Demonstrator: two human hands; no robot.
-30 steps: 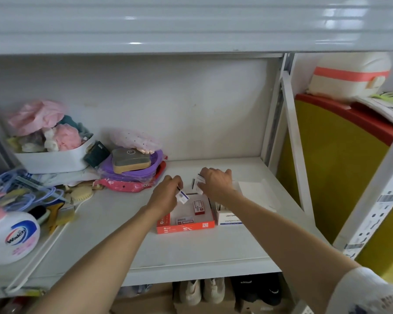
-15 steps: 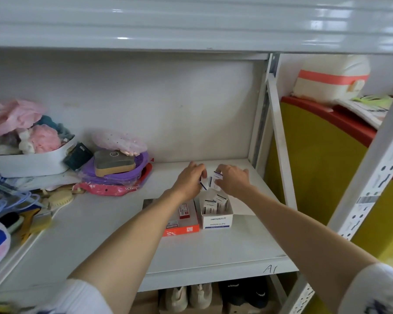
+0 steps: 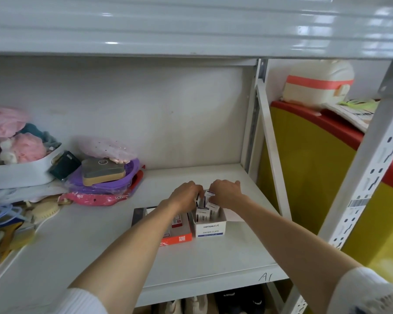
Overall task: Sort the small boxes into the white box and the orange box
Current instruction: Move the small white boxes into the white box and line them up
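Observation:
A white box marked PAPER CLIPS stands on the shelf with several small white-and-blue boxes upright inside it. To its left lies a flat orange box, holding small red-and-white boxes partly hidden by my left forearm. My left hand hovers over the back of the white box, fingers closed on a small box. My right hand is beside it, pinching another small white-and-blue box above the white box.
The grey shelf carries a white bin of soft toys and purple and pink items at the left. A metal upright borders the right side, with a yellow-and-red container beyond. A white sheet lies behind the white box.
Both hands moved from over the orange box to the right, over the white box. The view has shifted, so the boxes sit more centrally.

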